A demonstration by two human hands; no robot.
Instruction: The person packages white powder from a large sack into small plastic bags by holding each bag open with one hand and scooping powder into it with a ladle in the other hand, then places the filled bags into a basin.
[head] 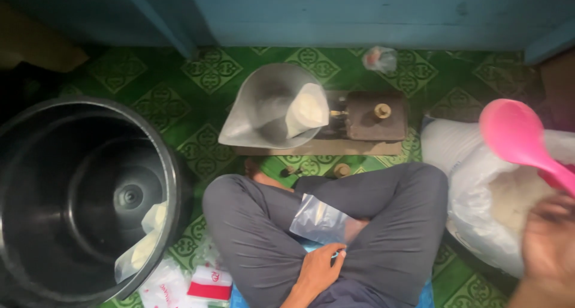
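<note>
On my lap, my left hand (317, 271) pinches an empty clear bag (317, 221); one filled bag (306, 109) already lies in the scale pan (251, 113), far. Right hand (548, 242) grips the pink scoop (518, 137) over the rice sack (479, 182); filling remains, I judge.

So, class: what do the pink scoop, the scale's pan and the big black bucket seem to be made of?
Pink scoop: probably plastic, given its smooth, uniformly bright colour.
Scale's pan: likely metal, dull grey with a soft sheen.
Big black bucket: seemingly plastic, glossy, with moulded rings in its base.
</note>
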